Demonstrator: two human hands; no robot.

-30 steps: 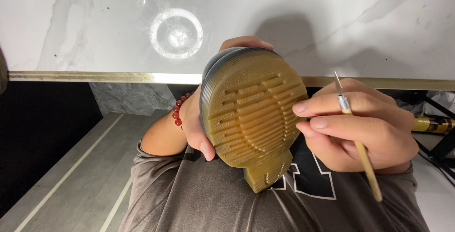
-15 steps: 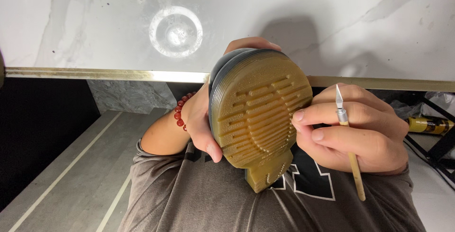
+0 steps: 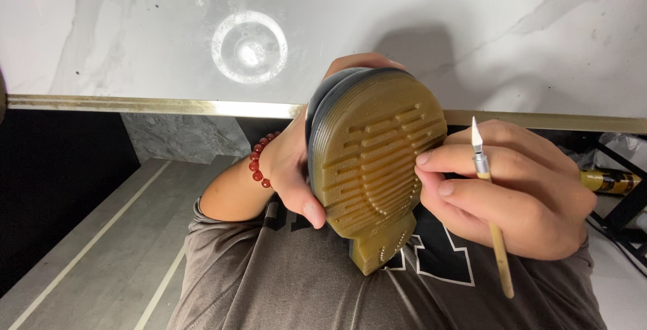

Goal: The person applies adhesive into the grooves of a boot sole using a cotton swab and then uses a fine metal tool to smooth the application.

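In the head view, a shoe [image 3: 374, 168] is held up sole-first in front of the chest, just below the edge of the marble table [image 3: 135, 40]. The left hand [image 3: 293, 168] is wrapped around the shoe's side, thumb laid along the rim of the amber sole, fingers closed over the far edge. A red bead bracelet [image 3: 259, 161] sits on that wrist.

The right hand [image 3: 512, 195] is closed around a craft knife [image 3: 490, 215], wooden handle pointing down, blade pointing up and clear of the rubber. Its fingertips [image 3: 426, 159] are pressed against the sole's right edge.

Compared with a second ago, the shoe has been turned slightly, so the toe now leans further right, and the knife has been swung from a slant to nearly upright. The blade is judged to be parked while the tread is felt or inspected by touch; no cutting is shown.

A ring-shaped mark [image 3: 249, 47] is seen on the table, and a dark grey shirt [image 3: 303, 289] fills the lower frame.
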